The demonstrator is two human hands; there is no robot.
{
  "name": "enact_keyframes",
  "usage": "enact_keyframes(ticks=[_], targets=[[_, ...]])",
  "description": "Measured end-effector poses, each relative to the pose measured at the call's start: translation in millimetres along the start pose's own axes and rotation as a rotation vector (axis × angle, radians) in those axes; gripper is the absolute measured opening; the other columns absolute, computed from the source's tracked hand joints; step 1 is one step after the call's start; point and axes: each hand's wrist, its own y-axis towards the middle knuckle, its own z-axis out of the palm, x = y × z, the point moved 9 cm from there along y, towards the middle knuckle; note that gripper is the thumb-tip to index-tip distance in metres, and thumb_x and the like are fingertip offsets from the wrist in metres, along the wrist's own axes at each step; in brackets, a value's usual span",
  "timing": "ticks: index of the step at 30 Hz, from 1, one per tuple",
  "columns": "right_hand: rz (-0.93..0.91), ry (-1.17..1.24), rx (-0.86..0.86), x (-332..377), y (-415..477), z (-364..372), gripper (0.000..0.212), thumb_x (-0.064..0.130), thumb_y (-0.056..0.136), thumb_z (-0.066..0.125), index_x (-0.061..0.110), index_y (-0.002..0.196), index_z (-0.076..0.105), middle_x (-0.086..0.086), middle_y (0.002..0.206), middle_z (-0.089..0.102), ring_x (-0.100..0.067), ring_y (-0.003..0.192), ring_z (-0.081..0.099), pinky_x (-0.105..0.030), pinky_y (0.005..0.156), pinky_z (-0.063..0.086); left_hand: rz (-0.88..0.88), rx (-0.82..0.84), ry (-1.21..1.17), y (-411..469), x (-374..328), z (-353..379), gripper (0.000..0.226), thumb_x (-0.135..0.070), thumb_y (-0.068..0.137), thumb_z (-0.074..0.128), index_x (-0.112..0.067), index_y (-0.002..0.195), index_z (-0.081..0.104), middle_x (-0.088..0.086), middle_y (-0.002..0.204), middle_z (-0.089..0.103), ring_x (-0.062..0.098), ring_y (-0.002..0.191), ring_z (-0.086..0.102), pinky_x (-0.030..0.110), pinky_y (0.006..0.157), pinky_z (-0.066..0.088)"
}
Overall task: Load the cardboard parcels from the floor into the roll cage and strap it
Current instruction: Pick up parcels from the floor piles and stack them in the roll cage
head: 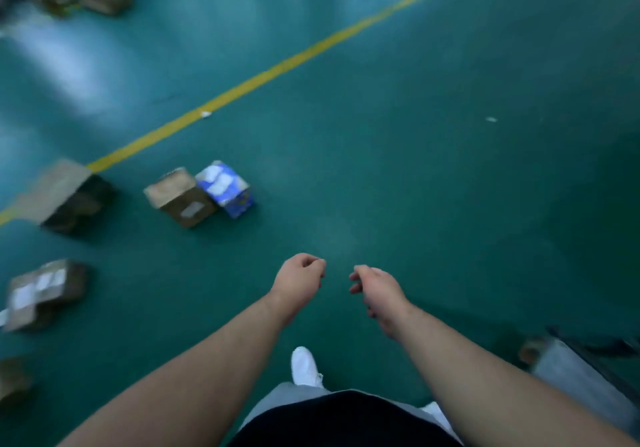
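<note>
Two empty hands, left hand (300,282) and right hand (378,289), hover (fingers loosely curled) above scattered parcels (180,196).

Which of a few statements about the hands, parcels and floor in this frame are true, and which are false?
1. The left hand and the right hand hold nothing. True.
2. The blue-and-white box stands apart from every other parcel. False: it touches a brown parcel.
3. A yellow line crosses the green floor. True.
4. Every parcel is off the floor. False: several lie on it, at the left.
</note>
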Motion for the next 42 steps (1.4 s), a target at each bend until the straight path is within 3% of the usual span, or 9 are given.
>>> enact_keyframes(ticks=[5,10,21,29,33,38,42], targets=[[-0.113,-0.231,0.170,72.7,3.1,131.3,0.027,0.036,0.103,0.048,0.017,0.094,0.065,-0.001,0.086,0.067,-0.012,0.068,0.047,-0.028,0.059,0.032,-0.121,-0.247,-0.195,3.1,62.8,-156.5,0.018,-0.028,0.100,0.056,-0.013,0.101,0.067,0.002,0.095,0.071,0.017,0.079,0.064,0.027,0.067,0.047],[-0.122,-0.401,0.251,105.0,22.9,213.2,0.026,0.034,0.103,0.049,0.015,0.097,0.065,-0.004,0.090,0.068,-0.013,0.069,0.047,-0.028,0.060,0.033,-0.240,-0.388,-0.383,13.1,115.0,-231.0,0.024,-0.027,0.099,0.056,-0.005,0.103,0.066,0.002,0.088,0.068,0.018,0.076,0.060,0.029,0.067,0.046],[-0.080,-0.614,0.380,200.4,149.0,324.4,0.031,0.036,0.099,0.053,0.008,0.100,0.067,-0.008,0.096,0.072,-0.021,0.075,0.058,-0.031,0.067,0.045,-0.384,-0.399,-0.378,123.1,98.2,-332.6,0.019,-0.034,0.099,0.057,-0.019,0.103,0.067,0.005,0.103,0.072,0.017,0.082,0.064,0.028,0.069,0.050],[-0.120,-0.797,0.415,352.6,257.1,401.4,0.029,0.037,0.099,0.051,0.012,0.103,0.066,-0.002,0.087,0.071,-0.016,0.069,0.057,-0.029,0.066,0.043,-0.449,-0.412,-0.400,233.8,33.7,-426.3,0.024,-0.035,0.101,0.057,-0.013,0.105,0.066,0.005,0.098,0.068,0.020,0.083,0.061,0.030,0.070,0.046],[-0.135,-0.853,0.385,412.6,301.6,447.6,0.030,0.037,0.097,0.049,0.012,0.102,0.065,-0.001,0.089,0.072,-0.019,0.073,0.058,-0.031,0.069,0.045,-0.471,-0.389,-0.480,273.3,18.4,-457.8,0.024,-0.038,0.102,0.057,-0.016,0.106,0.065,0.004,0.106,0.069,0.019,0.089,0.064,0.031,0.073,0.049],[-0.061,-0.944,0.382,425.1,356.9,512.3,0.031,0.037,0.096,0.049,0.012,0.101,0.065,-0.005,0.098,0.073,-0.020,0.076,0.059,-0.037,0.083,0.053,-0.574,-0.316,-0.483,344.0,50.8,-506.2,0.025,-0.041,0.098,0.057,-0.018,0.105,0.066,0.002,0.106,0.071,0.018,0.088,0.067,0.033,0.078,0.052],[0.034,-0.962,0.325,412.3,396.4,548.0,0.035,0.034,0.098,0.050,0.003,0.106,0.064,-0.006,0.092,0.071,-0.020,0.074,0.055,-0.033,0.075,0.047,-0.665,-0.241,-0.387,416.3,85.8,-558.0,0.024,-0.042,0.094,0.062,-0.019,0.102,0.065,0.001,0.098,0.071,0.018,0.078,0.065,0.032,0.069,0.051]])
